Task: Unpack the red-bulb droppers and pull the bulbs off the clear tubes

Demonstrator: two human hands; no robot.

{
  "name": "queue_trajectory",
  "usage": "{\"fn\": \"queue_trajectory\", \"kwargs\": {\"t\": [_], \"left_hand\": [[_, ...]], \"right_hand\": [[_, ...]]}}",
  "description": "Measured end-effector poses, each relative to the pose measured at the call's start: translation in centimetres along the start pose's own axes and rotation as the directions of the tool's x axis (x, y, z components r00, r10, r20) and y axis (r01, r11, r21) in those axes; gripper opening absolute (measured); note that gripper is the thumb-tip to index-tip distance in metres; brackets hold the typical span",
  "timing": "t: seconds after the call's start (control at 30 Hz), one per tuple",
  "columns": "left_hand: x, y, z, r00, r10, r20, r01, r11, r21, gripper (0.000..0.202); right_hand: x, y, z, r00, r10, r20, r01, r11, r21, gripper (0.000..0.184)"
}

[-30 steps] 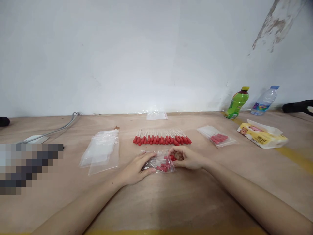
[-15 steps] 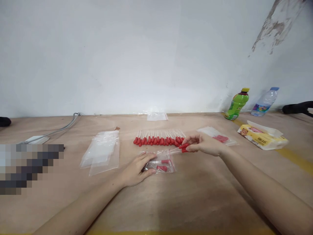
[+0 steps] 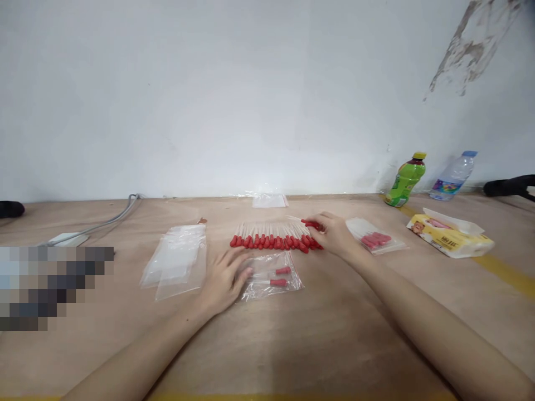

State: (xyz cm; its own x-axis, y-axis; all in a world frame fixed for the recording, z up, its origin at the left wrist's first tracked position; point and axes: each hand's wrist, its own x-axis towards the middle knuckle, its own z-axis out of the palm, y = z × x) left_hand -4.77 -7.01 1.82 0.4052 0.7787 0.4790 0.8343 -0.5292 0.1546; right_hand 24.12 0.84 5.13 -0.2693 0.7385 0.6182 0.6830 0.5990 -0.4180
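Note:
My right hand (image 3: 330,231) pinches at least one dropper (image 3: 310,223) by its red rubber bulb, its clear tube pointing left. That dropper is above the right end of a row of red-bulbed droppers (image 3: 267,241), tubes pointing toward the wall. In front of the row lies a clear zip bag (image 3: 292,281) with two droppers inside, their red bulbs toward its opening on the right. My left hand (image 3: 223,281) rests at the bag's left edge with fingers stretched out and thumb over the plastic; it grips nothing.
Flat clear bags (image 3: 178,256) lie in a stack at left. On the right is a filled bag of droppers (image 3: 376,239), then a yellow tissue pack (image 3: 447,236). A green bottle (image 3: 405,181) and a clear bottle (image 3: 453,178) stand near the wall. A grey cable (image 3: 108,217) runs at left.
My right hand has moved up and away from the bag's opening to the row's right end, with a dropper in its fingers. My left hand has slid left, off the bag's middle.

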Motion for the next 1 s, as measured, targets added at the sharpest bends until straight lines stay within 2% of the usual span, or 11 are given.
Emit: {"fn": "queue_trajectory", "kwargs": {"t": [0.1,0.17,0.27,0.33,0.43,0.6,0.67,0.7,0.77,0.83,1.0], "left_hand": [[-0.5,-1.4,-0.4,0.977,-0.193,-0.093,0.212,0.931,0.299,0.042],[-0.7,-2.6,-0.6,0.934,-0.350,-0.074,0.347,0.836,0.425,0.049],[-0.8,-4.6,-0.8,0.814,-0.580,0.022,0.496,0.714,0.493,0.057],[-0.7,-6.3,-1.0,0.740,-0.663,0.111,0.539,0.683,0.492,0.061],[-0.7,-9.0,-1.8,0.702,-0.659,0.269,0.511,0.730,0.453,0.067],[-1.0,-12.5,-3.4,0.727,-0.531,0.435,0.384,0.840,0.383,0.063],[-1.0,-12.8,-3.7,0.765,-0.509,0.395,0.356,0.845,0.400,0.060],[-0.9,-12.6,-3.7,0.811,-0.478,0.337,0.330,0.850,0.411,0.058],[-0.7,-11.6,-3.3,0.917,-0.348,0.197,0.246,0.879,0.409,0.053],[-0.3,-9.6,-2.7,0.978,-0.183,0.095,0.140,0.926,0.350,0.048],[0.2,-3.5,-0.7,0.996,0.066,0.060,-0.069,0.997,0.043,0.040]], "right_hand": [[-0.5,-0.3,1.3,0.991,-0.079,0.108,0.098,0.978,-0.186,0.024],[-0.8,-0.6,1.7,0.979,-0.081,0.187,0.130,0.954,-0.271,0.023],[-1.0,-0.6,1.9,0.955,-0.084,0.286,0.170,0.941,-0.292,0.021],[-1.0,-0.6,1.9,0.940,-0.097,0.326,0.189,0.945,-0.265,0.020],[-1.0,-0.7,1.6,0.940,-0.091,0.328,0.182,0.948,-0.259,0.019],[-0.9,-1.2,1.1,0.962,-0.033,0.272,0.120,0.943,-0.310,0.021],[-1.0,-1.1,1.2,0.969,-0.021,0.246,0.093,0.954,-0.284,0.021],[-1.0,-1.0,1.4,0.974,-0.019,0.225,0.078,0.963,-0.259,0.021],[-1.1,-0.6,1.7,0.986,-0.007,0.166,0.039,0.980,-0.194,0.020],[-1.0,-0.2,1.9,0.997,0.038,0.071,-0.030,0.993,-0.118,0.019],[-0.7,1.3,1.8,0.964,0.180,-0.198,-0.174,0.984,0.045,0.020]]}}
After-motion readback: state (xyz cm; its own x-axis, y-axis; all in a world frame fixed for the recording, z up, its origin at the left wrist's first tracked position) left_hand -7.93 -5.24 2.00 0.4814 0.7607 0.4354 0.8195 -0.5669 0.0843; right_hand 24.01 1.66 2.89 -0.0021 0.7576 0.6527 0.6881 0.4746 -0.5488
